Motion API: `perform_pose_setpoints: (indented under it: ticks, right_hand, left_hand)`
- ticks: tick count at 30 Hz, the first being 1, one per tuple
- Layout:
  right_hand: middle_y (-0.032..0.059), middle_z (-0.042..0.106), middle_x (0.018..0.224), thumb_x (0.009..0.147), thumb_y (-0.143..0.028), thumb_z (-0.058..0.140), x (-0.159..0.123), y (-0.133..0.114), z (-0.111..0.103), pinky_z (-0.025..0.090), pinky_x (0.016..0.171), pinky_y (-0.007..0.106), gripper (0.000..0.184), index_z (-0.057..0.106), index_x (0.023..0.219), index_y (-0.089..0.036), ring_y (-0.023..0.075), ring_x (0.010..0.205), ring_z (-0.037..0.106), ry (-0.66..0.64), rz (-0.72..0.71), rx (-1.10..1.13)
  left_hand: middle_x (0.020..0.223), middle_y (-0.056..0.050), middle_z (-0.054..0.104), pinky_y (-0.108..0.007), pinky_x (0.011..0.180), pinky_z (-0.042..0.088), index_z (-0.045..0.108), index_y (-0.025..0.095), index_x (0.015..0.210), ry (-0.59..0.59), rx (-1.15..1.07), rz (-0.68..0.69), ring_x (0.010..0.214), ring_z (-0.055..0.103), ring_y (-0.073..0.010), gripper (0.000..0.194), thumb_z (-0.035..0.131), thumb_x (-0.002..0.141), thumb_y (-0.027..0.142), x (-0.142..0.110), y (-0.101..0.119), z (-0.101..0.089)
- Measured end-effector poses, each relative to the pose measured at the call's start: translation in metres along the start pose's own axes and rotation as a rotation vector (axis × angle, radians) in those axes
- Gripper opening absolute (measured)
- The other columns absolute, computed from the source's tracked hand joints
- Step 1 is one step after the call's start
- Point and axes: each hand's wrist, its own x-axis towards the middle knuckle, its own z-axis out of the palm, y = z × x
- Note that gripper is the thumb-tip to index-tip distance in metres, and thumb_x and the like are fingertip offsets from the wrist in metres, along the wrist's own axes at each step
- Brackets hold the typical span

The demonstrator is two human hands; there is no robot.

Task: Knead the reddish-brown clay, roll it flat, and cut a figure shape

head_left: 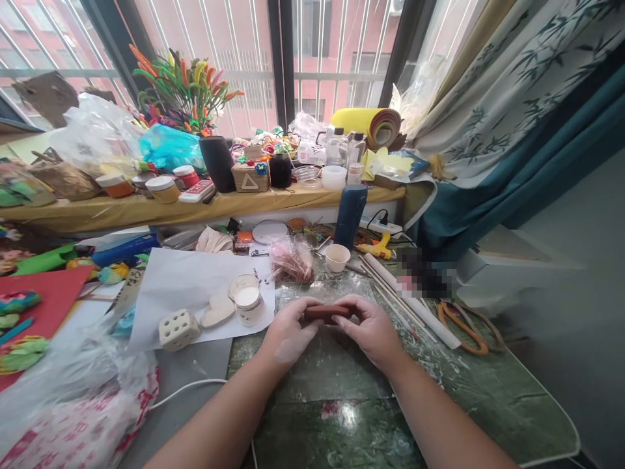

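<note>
A reddish-brown slab that looks like clay [327,312] is held level between both hands, just above the green table. My left hand [291,331] grips its left end, thumb at the front and fingers behind. On the right end, my right hand [375,329] closes the same way. Pale powder covers the skin of both hands. Beneath them lies a clear sheet [336,374] with white smears. Left of my left hand are a small tub of white powder [249,309], a pale heart shape [218,310] and a big white die [178,329] on white paper.
Behind the hands are a plastic bag of brown material [291,259], a paper cup [337,258] and a dark blue bottle [350,218]. Thin sticks [395,296], a white roll [415,303], orange-handled scissors [463,329] and a yellow glue gun [375,247] lie to the right. A crumpled plastic bag [92,397] fills the near left.
</note>
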Motion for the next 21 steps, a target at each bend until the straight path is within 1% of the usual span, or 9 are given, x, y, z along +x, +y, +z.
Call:
perform_pose_setpoints:
  ticks: [3,5,7,10,12,14,17,19,21]
  right_hand:
    - [0.0042,0.074,0.098,0.077,-0.03,0.073,0.0,-0.001,0.001,0.051,0.088,0.04,0.026,0.073,0.102,-0.025,0.0256,0.093,0.067,0.009,0.01,-0.005]
    - [0.0042,0.074,0.101,0.075,-0.029,0.075,0.0,-0.001,0.002,0.052,0.087,0.04,0.03,0.073,0.105,-0.025,0.0257,0.092,0.067,-0.033,0.056,-0.038]
    - [0.0042,0.075,0.101,0.076,-0.029,0.075,0.001,-0.001,0.003,0.052,0.087,0.041,0.029,0.074,0.104,-0.025,0.026,0.091,0.068,-0.051,0.069,-0.068]
    - [0.0044,0.075,0.096,0.08,-0.033,0.074,0.002,0.0,0.004,0.053,0.087,0.042,0.021,0.074,0.099,-0.024,0.0265,0.092,0.069,-0.045,0.062,0.037]
    - [0.0052,0.076,0.095,0.081,-0.038,0.075,0.003,0.002,0.004,0.054,0.087,0.042,0.025,0.073,0.1,-0.023,0.0267,0.092,0.07,-0.043,0.073,0.219]
    - [0.0068,0.076,0.101,0.079,-0.04,0.079,0.003,0.003,0.004,0.054,0.089,0.043,0.033,0.071,0.106,-0.022,0.0275,0.096,0.071,-0.086,0.083,0.344]
    - [0.0079,0.076,0.108,0.077,-0.038,0.082,0.002,0.002,0.006,0.053,0.093,0.045,0.038,0.072,0.111,-0.023,0.0295,0.103,0.069,-0.165,0.08,0.26]
    - [0.0074,0.076,0.107,0.08,-0.038,0.08,0.0,0.0,0.007,0.052,0.094,0.046,0.035,0.074,0.111,-0.023,0.0296,0.102,0.069,-0.162,0.07,0.194]
    - [0.0073,0.075,0.106,0.082,-0.039,0.077,-0.002,-0.002,0.007,0.053,0.093,0.045,0.032,0.074,0.11,-0.024,0.0291,0.101,0.068,-0.146,0.048,0.229]
  left_hand:
    - [0.111,-0.004,0.072,-0.04,0.099,0.048,0.069,0.027,0.114,0.054,0.037,0.02,0.106,0.065,-0.0249,0.036,0.071,0.079,0.023,0.0,-0.002,0.0]
    - [0.11,-0.005,0.072,-0.042,0.099,0.048,0.07,0.026,0.112,0.044,0.117,0.025,0.105,0.065,-0.0268,0.04,0.074,0.074,0.019,0.0,-0.004,0.0]
    - [0.105,-0.005,0.073,-0.043,0.097,0.048,0.069,0.025,0.111,0.01,0.14,0.019,0.101,0.066,-0.0264,0.04,0.074,0.072,0.015,0.001,-0.006,0.0]
    - [0.098,-0.004,0.073,-0.039,0.092,0.051,0.064,0.024,0.114,-0.011,-0.025,-0.026,0.094,0.068,-0.0224,0.038,0.07,0.077,0.018,0.001,-0.003,0.0]
    - [0.097,-0.003,0.072,-0.036,0.089,0.052,0.059,0.023,0.115,0.035,-0.218,-0.058,0.092,0.069,-0.0204,0.037,0.071,0.079,0.022,0.0,0.001,0.002]
    - [0.098,-0.003,0.072,-0.034,0.088,0.053,0.056,0.023,0.114,0.104,-0.411,-0.07,0.094,0.069,-0.0199,0.04,0.074,0.078,0.026,0.0,0.006,0.003]
    - [0.093,-0.003,0.072,-0.032,0.084,0.054,0.058,0.021,0.108,0.128,-0.523,-0.079,0.09,0.069,-0.0194,0.039,0.079,0.075,0.029,-0.001,0.008,0.005]
    - [0.09,-0.004,0.072,-0.032,0.082,0.054,0.062,0.02,0.104,0.118,-0.502,-0.083,0.085,0.069,-0.0188,0.036,0.081,0.074,0.029,0.0,0.007,0.005]
    - [0.094,-0.005,0.074,-0.033,0.087,0.054,0.064,0.02,0.105,0.105,-0.505,-0.07,0.09,0.07,-0.0198,0.038,0.083,0.073,0.029,0.0,0.007,0.004]
